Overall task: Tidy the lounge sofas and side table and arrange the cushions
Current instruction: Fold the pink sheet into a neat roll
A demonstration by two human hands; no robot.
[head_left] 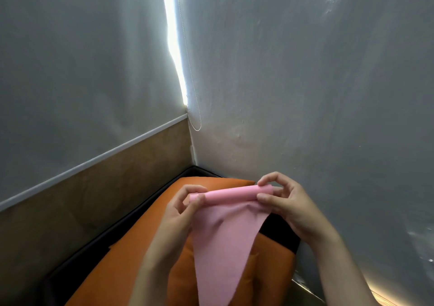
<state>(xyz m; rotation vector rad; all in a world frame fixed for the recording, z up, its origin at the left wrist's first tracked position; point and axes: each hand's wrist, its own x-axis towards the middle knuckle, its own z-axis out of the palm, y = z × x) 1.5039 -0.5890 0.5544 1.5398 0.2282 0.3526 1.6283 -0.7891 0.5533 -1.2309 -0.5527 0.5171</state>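
Note:
A pink cloth (223,242) hangs in front of me, its top edge rolled into a tight tube. My left hand (180,208) pinches the left end of the roll. My right hand (285,202) grips the right end with thumb and fingers. The loose part of the cloth tapers down toward the bottom of the view. Below and behind it lies an orange sofa (131,258) with a black frame edge, partly hidden by my arms and the cloth.
The sofa sits in a room corner. A grey roller blind (70,70) covers the left side, with a brown wall panel (105,188) beneath it. A grey wall (305,82) stands on the right. A bead chain (196,117) hangs in the corner.

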